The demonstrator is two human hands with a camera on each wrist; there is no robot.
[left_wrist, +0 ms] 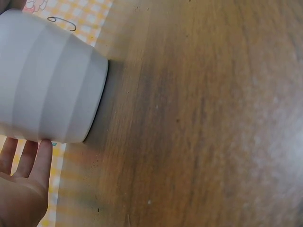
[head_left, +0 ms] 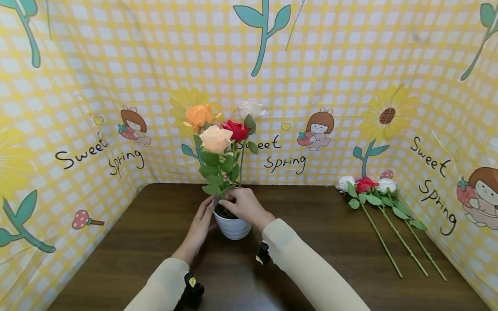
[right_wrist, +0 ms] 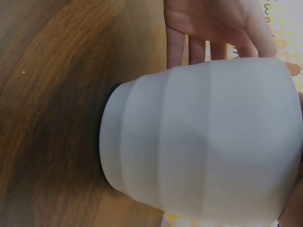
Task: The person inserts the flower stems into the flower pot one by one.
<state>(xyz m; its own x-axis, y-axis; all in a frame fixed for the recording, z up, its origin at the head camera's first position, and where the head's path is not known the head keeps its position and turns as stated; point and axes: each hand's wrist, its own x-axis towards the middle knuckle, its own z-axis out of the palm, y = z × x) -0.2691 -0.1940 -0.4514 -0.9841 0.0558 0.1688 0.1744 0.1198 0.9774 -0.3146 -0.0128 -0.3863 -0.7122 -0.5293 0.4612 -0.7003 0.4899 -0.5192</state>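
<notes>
A white ribbed flowerpot (head_left: 233,228) with dark filling stands upright on the table, several upright roses rising from it. They include an orange rose (head_left: 200,116), a peach rose (head_left: 216,139), a red rose (head_left: 235,130) and a white rose (head_left: 250,109). My left hand (head_left: 200,224) holds the pot's left side; in the left wrist view its fingers (left_wrist: 41,163) reach behind the white wall. Over the right rim, my right hand (head_left: 247,206) has curled fingers and thumb at the foot of the stems, pinching a rose stem there. The fingers hide the stem's lower end.
Two white roses (head_left: 387,185) and a red rose (head_left: 365,185) lie at the right on the brown table (head_left: 311,233), stems pointing toward me. A yellow checked cloth (head_left: 330,73) walls in the back and both sides.
</notes>
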